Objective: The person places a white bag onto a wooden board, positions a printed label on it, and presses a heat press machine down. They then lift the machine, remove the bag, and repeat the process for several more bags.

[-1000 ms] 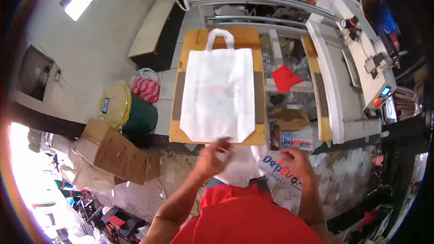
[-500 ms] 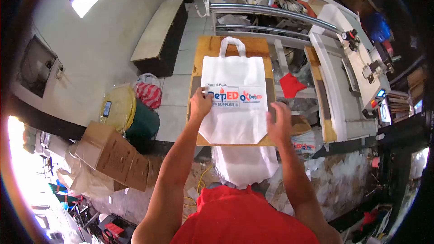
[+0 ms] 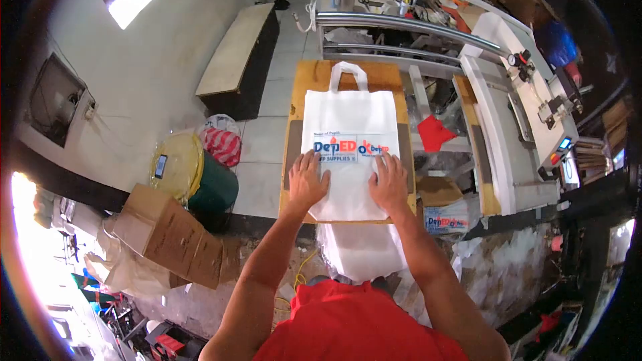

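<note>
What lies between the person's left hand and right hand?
In the head view, the white bag lies between the left hand and right hand, plain lower down, a printed design higher up.

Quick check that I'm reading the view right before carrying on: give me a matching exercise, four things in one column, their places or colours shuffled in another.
1. white bag
2. phone
3. cloth
4. left hand

A. red, right of the wooden board
B. over the bag's left edge
C. on the yellow lid
D. lying on the board

Pairs: 1-D, 2-C, 3-A, 4-B
</note>
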Tool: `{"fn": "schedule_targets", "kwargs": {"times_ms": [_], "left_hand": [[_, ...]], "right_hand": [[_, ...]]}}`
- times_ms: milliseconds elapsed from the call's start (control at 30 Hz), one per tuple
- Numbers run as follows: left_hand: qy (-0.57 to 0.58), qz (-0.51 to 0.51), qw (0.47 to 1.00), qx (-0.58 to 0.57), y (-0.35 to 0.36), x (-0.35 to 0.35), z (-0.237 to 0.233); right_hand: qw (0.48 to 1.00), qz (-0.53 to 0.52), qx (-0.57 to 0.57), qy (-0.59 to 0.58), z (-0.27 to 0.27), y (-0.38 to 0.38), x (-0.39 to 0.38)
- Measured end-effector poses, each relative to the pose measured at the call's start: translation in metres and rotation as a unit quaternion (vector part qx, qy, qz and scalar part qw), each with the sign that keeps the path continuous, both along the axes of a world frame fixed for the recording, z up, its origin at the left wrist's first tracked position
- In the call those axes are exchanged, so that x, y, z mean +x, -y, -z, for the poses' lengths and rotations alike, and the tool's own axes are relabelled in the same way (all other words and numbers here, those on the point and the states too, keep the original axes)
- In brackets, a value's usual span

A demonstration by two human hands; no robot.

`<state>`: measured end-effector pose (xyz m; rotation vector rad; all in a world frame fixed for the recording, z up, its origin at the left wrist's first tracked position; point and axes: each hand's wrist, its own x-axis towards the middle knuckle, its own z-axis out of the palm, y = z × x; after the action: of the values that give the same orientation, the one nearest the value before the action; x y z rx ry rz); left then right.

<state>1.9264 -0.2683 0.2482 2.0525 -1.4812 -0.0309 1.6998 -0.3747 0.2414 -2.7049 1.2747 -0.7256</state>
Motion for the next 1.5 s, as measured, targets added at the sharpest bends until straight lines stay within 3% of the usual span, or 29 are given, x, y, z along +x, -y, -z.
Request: {"fn": "schedule_targets", "kwargs": {"times_ms": [67,500,567,600,633,700,767,800,867,900,933,967,1033,1067,1100,1133,1167,1200,1267,1300,1367,1433,1500], "left_hand": [[0.01,-0.009,0.997,0.073,-0.002,-0.002,0.002],[0.028,-0.026,0.999,0.027,-0.004,0.0,0.009],[-0.13,0.003,0.981,-0.142,-0.008,0.02,0.022],[-0.276,-0.063,0.954,-0.098,-0.015,0.027,0.019],[-0.268,-0.092,0.949,-0.138,-0.025,0.035,0.025],[-0.262,-0.115,0.941,-0.179,-0.051,0.042,0.036],[-0.147,-0.179,0.964,-0.127,-0.073,0.043,0.04],[-0.149,-0.176,0.964,-0.132,-0.081,0.043,0.048],[-0.176,-0.204,0.963,0.016,-0.089,0.044,0.078],[-0.171,-0.232,0.956,0.051,-0.09,0.048,0.092],[-0.165,-0.251,0.95,0.086,-0.084,0.052,0.101],[-0.094,-0.209,0.965,0.13,-0.082,0.052,0.089],[-0.035,-0.184,0.973,0.135,-0.086,0.06,0.106],[-0.193,-0.232,0.952,0.058,-0.085,0.055,0.101],[-0.262,-0.229,0.935,0.065,-0.081,0.068,0.121],[-0.072,-0.213,0.971,0.082,-0.084,0.073,0.141],[-0.088,-0.242,0.958,0.127,-0.081,0.061,0.109],[-0.11,-0.253,0.955,0.11,-0.078,0.058,0.105],[-0.13,-0.264,0.951,0.095,-0.078,0.054,0.099],[-0.104,-0.26,0.955,0.095,-0.079,0.052,0.095],[-0.077,-0.259,0.958,0.092,-0.077,0.049,0.091],[-0.076,-0.257,0.958,0.101,-0.078,0.049,0.088],[-0.278,-0.282,0.917,0.034,-0.079,0.039,0.072]], "right_hand": [[1.0,-0.005,0.006,-0.003,-0.003,0.001,0.0],[1.0,0.001,0.022,0.022,-0.003,0.001,0.0],[0.998,0.0,0.034,0.054,0.0,0.005,-0.005],[0.989,-0.01,0.053,0.138,0.002,0.01,-0.012],[0.972,-0.019,0.071,0.221,0.001,0.013,-0.02],[0.968,-0.007,0.063,0.244,-0.019,0.007,-0.054],[0.956,0.021,0.102,0.273,-0.039,-0.001,-0.1],[0.945,0.039,0.123,0.299,-0.047,-0.005,-0.124],[0.951,0.066,0.043,0.3,-0.056,-0.002,-0.182],[0.945,0.125,0.061,0.295,-0.066,-0.001,-0.211],[0.957,0.14,-0.001,0.255,-0.077,0.005,-0.24],[0.963,0.161,-0.061,0.208,-0.089,0.014,-0.273],[0.949,0.209,-0.06,0.23,-0.104,0.041,-0.331],[0.951,0.233,-0.114,0.168,-0.122,0.055,-0.357],[0.948,0.253,-0.163,0.105,-0.137,0.068,-0.377],[0.942,0.281,-0.173,0.064,-0.154,0.078,-0.39],[0.935,0.304,-0.183,0.023,-0.169,0.09,-0.403],[0.932,0.309,-0.186,0.022,-0.172,0.11,-0.417],[0.928,0.304,-0.181,-0.114,-0.163,0.142,-0.445],[0.928,0.305,-0.181,-0.114,-0.161,0.148,-0.451],[0.896,0.376,-0.028,-0.234,-0.166,0.156,-0.441],[0.89,0.392,-0.006,-0.232,-0.168,0.17,-0.44],[0.886,0.416,0.024,-0.205,-0.165,0.169,-0.431]]}}
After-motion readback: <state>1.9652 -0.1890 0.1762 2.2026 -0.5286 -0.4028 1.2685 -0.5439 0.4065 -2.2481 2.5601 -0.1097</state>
